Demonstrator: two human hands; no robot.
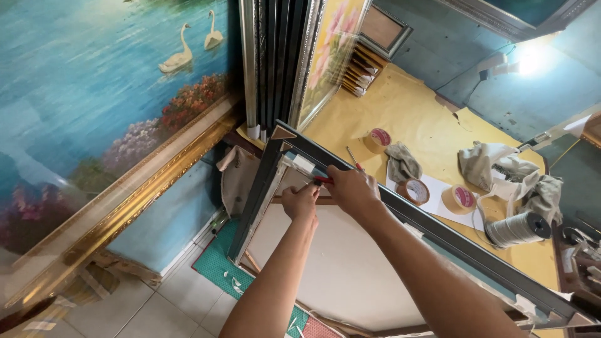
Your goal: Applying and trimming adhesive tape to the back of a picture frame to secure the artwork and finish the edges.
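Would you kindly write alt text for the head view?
Two hands, the left hand and right hand, press a red-handled tool at the corner of a dark picture frame. Tape rolls lie on the yellow table.

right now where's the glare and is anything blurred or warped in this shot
In the head view a lamp at upper right blows out to white glare on the blue wall; the hands, left hand and right hand, look sharp on the dark frame; the wide lens bends the gold-framed swan painting at left.
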